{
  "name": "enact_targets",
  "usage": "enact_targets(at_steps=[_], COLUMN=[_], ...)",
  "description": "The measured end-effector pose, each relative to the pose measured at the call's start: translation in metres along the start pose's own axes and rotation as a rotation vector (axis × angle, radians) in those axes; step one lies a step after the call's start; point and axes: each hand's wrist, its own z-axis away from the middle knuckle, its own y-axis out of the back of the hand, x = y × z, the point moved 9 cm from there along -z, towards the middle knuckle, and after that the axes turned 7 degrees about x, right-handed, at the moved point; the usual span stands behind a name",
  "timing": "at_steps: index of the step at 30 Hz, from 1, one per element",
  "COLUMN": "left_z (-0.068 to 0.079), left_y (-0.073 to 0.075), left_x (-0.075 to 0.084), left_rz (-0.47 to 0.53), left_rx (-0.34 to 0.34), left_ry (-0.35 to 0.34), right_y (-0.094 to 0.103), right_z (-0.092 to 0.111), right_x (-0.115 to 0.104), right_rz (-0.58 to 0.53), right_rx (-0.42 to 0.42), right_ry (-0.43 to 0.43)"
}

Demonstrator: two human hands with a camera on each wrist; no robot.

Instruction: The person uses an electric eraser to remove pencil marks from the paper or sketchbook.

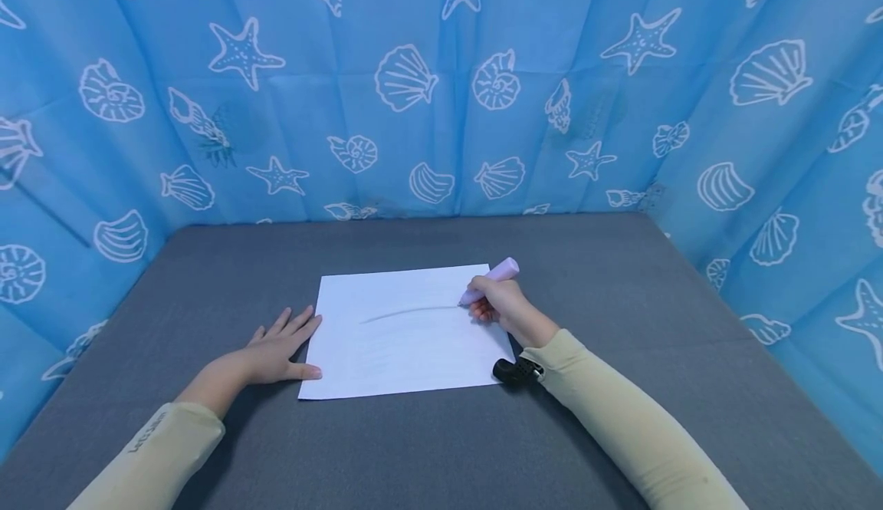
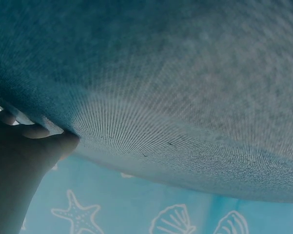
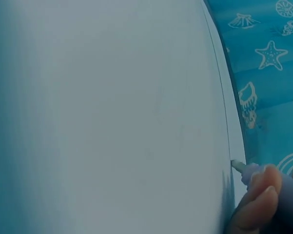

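Note:
A white sheet of paper (image 1: 407, 357) lies on the grey cloth-covered table. My right hand (image 1: 503, 304) grips a thick lilac marker (image 1: 504, 269) near the paper's right edge, its tip down at the sheet. From that tip a thin, slightly curved dark line (image 1: 407, 311) runs leftward over the paper. In the right wrist view the marker's pale tip (image 3: 238, 165) meets the end of the line, with fingertips (image 3: 261, 207) around the barrel. My left hand (image 1: 279, 350) lies flat with fingers spread, fingertips and thumb at the paper's left edge.
A blue curtain (image 1: 441, 142) with white shells and starfish surrounds the table (image 1: 414, 456) at the back and sides. A small black device (image 1: 513, 372) sits at the right wrist, over the paper's lower right corner. Pale sleeves (image 1: 621, 418) cover both forearms.

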Motion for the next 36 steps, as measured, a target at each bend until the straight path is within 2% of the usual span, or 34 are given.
enact_targets(at_steps=[18,36], left_z=[0.0000,-0.0046], left_y=[0.0002,-0.0060], left_x=[0.0003,-0.0077], left_rz=[0.012,0.003], left_rx=[-0.002,-0.018], left_ry=[-0.006,-0.001], right_y=[-0.0005,-0.0013], right_z=[-0.0012,-0.0008], right_x=[0.0002,0.0007], right_rz=[0.008,0.012], right_rx=[0.000,0.015], right_ry=[-0.017,-0.023])
